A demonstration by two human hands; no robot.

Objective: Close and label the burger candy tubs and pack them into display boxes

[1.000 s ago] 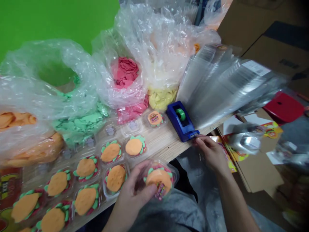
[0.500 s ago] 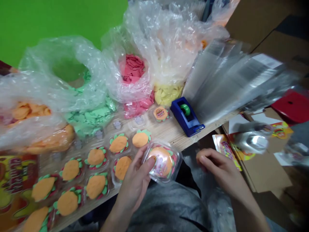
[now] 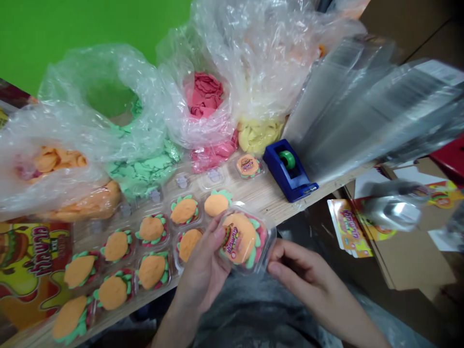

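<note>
In my left hand (image 3: pixel 206 263) is a clear plastic container (image 3: pixel 244 237), tilted above the table's front edge. Inside it lies an orange, green and red burger-shaped piece, and a printed burger label shows on the lid. The fingers of my right hand (image 3: pixel 300 270) are closed at the container's right edge; whether they pinch a bit of tape there is too small to tell. To the left, several open clear trays hold similar burger pieces (image 3: pixel 152 270). A closed, labelled container (image 3: pixel 248 166) stands farther back beside a blue tape dispenser (image 3: pixel 290 170) with a green roll.
Along the back of the wooden table (image 3: pixel 286 212) stand plastic bags of orange (image 3: pixel 61 159), green (image 3: pixel 145 169), pink (image 3: pixel 206 96) and yellow pieces (image 3: pixel 259 135). Stacked clear packaging (image 3: pixel 344 116) leans behind the dispenser. Cardboard (image 3: pixel 413 261) and printed labels (image 3: pixel 348 227) lie lower right.
My right hand has moved left to the container's edge. The container has turned slightly in my left hand, so its label shows more clearly. The camera view has shifted a little.
</note>
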